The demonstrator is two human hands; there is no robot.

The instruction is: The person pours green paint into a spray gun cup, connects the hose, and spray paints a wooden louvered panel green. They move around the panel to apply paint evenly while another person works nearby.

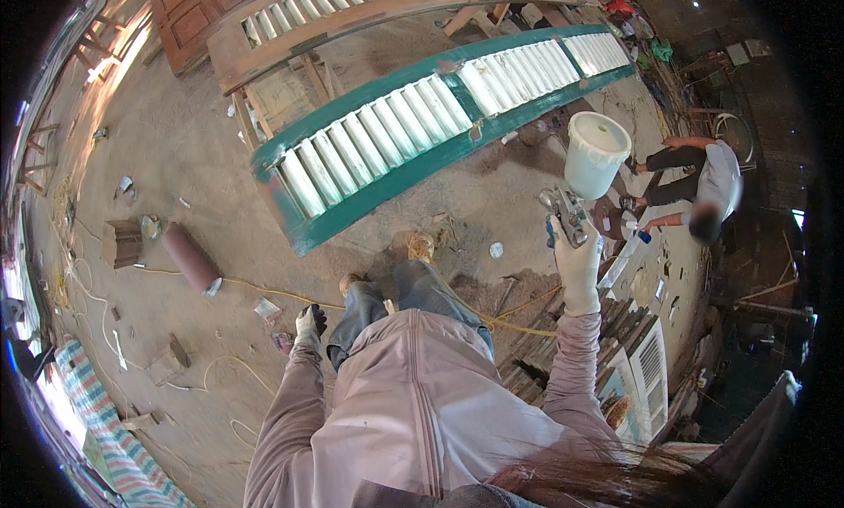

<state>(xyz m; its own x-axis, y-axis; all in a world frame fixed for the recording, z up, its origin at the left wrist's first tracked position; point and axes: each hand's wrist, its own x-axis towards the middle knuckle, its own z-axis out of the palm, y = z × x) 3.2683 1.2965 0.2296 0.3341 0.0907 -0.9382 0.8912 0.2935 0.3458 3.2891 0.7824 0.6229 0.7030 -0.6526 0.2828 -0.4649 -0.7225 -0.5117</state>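
My right hand (576, 263), in a pale glove, is raised at the right and closed around a metal spray gun (570, 218). Just beyond the gun stands a white lidded bucket (597, 156). Low at my left side hangs my left hand (309, 328), gloved with dark fingertips; its fingers look loosely apart and nothing shows in them. In front of me a green-framed louvred shutter (387, 149) with whitish slats lies raised on supports.
A yellow hose (264, 290) snakes over the floor past my feet. Behind the shutter rests a brown louvred panel (334, 29). A brown cylinder (191, 257) lies at left, and stacked boards (633, 341) at right. A person (716, 187) bends down beyond the bucket.
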